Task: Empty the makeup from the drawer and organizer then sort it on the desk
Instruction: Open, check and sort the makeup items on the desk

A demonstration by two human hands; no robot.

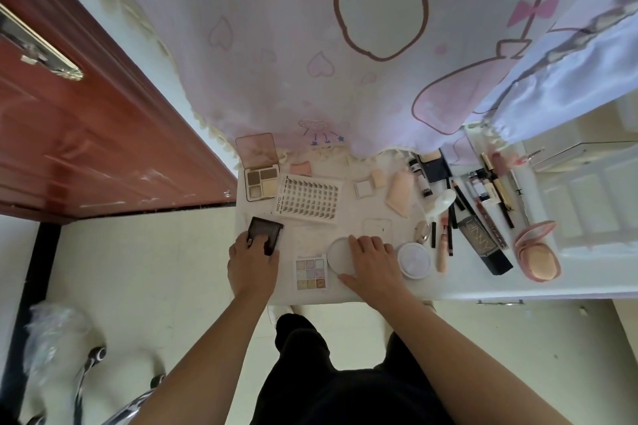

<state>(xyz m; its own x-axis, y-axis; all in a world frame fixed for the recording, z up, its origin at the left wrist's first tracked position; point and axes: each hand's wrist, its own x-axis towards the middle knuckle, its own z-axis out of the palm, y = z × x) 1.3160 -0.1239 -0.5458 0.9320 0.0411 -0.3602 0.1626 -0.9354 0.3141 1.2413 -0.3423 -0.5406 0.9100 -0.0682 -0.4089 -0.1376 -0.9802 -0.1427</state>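
Makeup lies spread over the white desk. My left hand grips a dark square compact at the desk's left front. My right hand rests flat on a round white compact, fingers spread. Between my hands lies a small pastel eyeshadow palette. Behind them sit a lash tray and an open brown palette. To the right are a round white jar, a peach tube, several pencils and lipsticks, a black tube and a pink cushion compact.
A pink cartoon-print curtain hangs over the desk's back edge. A red-brown door stands to the left. A fluffy white chair is on the floor at lower left. A white drawer unit lies to the right.
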